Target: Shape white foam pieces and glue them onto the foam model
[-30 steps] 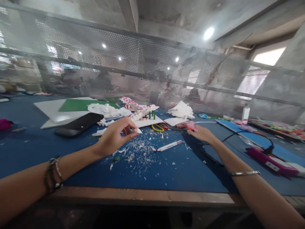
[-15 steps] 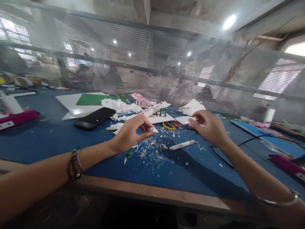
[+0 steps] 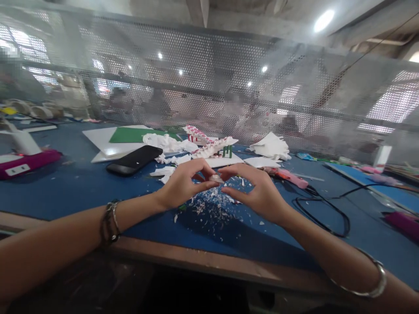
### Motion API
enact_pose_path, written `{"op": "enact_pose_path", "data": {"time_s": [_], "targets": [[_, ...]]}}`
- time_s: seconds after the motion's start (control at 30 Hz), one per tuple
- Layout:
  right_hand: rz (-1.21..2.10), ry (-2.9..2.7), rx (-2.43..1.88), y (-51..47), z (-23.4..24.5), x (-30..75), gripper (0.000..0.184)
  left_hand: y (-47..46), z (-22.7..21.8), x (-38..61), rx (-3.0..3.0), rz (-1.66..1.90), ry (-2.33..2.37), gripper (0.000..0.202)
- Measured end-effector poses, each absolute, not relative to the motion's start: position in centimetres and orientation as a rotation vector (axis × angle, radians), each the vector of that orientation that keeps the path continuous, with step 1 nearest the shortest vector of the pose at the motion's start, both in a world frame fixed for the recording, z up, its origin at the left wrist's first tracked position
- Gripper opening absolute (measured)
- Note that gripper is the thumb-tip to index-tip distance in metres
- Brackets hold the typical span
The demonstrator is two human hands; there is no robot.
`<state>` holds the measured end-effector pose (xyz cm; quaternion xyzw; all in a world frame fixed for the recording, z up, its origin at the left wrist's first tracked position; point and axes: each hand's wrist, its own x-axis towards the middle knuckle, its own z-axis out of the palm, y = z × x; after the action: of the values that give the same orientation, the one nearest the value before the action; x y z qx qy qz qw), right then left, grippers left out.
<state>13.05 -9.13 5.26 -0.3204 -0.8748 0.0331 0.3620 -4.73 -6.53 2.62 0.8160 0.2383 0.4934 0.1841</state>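
Note:
My left hand (image 3: 185, 183) pinches a small whitish piece (image 3: 216, 178) between thumb and fingertips. Close against it on the right, my right hand (image 3: 258, 192) has its thumb and index finger apart, with the index fingertip at the piece; whether it touches cannot be made out. White scraps and crumbs (image 3: 212, 209) lie scattered on the blue table beneath both hands. Just beyond the hands stands a small model (image 3: 214, 148) with a white and pink top and green legs. My right hand covers the spot where a white pen lay.
A black phone (image 3: 135, 160), crumpled white paper (image 3: 166, 143) and a green sheet (image 3: 131, 135) lie left of the model. To the right are folded white tissues (image 3: 271, 146) and a pink corded tool (image 3: 294, 179). A perforated metal screen (image 3: 196, 78) stands behind the table.
My right hand has left the white paper at the right and come in to the left, beside the piece in my left hand. The pink corded tool now shows. My left hand keeps its pinch.

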Motion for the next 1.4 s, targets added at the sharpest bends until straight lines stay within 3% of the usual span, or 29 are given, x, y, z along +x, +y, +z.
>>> {"op": "enact_pose_path", "data": {"time_s": [1.4], "targets": [[0.19,-2.115,-0.813,-9.63,4.65,12.86,0.011,-6.37,2.38,-4.77,2.467,1.335,0.404,0.007]]}}
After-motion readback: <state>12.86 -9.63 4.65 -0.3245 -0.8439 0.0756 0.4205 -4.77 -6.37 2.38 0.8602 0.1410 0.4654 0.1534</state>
